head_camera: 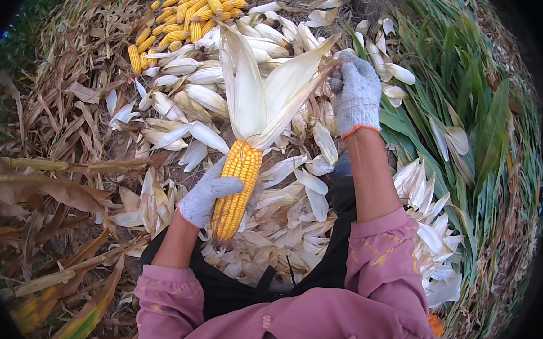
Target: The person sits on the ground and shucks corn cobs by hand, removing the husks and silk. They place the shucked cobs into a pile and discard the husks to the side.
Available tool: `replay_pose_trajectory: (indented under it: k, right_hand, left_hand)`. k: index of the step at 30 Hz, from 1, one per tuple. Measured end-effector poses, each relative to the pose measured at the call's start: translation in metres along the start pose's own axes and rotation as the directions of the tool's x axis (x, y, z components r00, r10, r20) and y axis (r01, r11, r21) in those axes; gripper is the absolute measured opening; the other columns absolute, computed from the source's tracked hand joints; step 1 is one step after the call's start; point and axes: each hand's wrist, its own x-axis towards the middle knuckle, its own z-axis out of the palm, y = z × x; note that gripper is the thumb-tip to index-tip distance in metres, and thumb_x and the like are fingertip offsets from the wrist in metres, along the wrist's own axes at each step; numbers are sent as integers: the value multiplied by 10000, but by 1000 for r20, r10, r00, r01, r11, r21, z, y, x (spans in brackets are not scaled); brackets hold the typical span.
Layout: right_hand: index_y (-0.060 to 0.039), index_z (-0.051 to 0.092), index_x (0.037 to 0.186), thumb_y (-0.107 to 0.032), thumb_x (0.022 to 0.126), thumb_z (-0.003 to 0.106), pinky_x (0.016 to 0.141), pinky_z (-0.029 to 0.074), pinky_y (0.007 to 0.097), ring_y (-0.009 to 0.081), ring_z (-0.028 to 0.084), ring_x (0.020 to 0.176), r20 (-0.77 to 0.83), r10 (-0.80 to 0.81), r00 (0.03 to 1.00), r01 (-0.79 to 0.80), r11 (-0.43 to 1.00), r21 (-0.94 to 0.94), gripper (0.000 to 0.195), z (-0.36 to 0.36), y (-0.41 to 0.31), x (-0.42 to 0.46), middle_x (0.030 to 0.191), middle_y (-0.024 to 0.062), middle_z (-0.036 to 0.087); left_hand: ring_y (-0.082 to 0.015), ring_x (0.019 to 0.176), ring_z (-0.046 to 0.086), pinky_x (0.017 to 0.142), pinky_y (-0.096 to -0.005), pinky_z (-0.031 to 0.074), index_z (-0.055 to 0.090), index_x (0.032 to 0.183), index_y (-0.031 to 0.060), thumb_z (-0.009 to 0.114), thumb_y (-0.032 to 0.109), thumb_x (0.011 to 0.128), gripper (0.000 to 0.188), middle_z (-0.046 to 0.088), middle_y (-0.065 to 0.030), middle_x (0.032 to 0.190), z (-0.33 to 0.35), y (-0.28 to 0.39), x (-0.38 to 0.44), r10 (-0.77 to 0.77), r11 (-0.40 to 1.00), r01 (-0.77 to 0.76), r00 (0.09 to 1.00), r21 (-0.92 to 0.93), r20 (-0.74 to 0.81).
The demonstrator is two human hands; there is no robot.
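My left hand (207,190), in a grey knit glove with an orange cuff edge, is wrapped around a yellow ear of corn (240,180). The thumb lies across the kernels, and most of the fingers are hidden behind the ear. Pale husk leaves (247,96) remain joined to the ear's upper end and fan out away from me. At the upper right, my gloved right hand (356,89) is closed on the far end of one husk leaf, where brown corn silk (318,79) hangs. Its fingertips are partly hidden.
Bare yellow cobs (192,16) are heaped at the top. Unhusked ears and loose husks (201,80) cover the ground before me, with more husks (276,244) between my legs. Green corn stalks and leaves (453,93) lie right; dry stalks (61,166) lie left.
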Motion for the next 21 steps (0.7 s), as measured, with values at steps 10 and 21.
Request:
replay_pose_trajectory:
  k: [10,21]
  right_hand:
    - [37,580,1251,-187,881,651,844,512,284,166,627,967,403,283,870,-96,900,-425,439,11,5,-32,1108,132,653]
    - [-43,674,1002,-385,770,745,817,504,405,314,648,942,793,419,442,570,552,-609,419,37,44,-118,962,160,663]
  left_hand:
    - [-248,871,613,818,-415,532,551,1099,31,613,366,923,383,604,-99,938,-20,16,19,251,830,-400,891,-390,-379]
    - [-288,993,596,925,-466,484,534,1194,45,675,312,888,429,607,-119,1049,-53,20,17,209,672,-531,805,-517,-555]
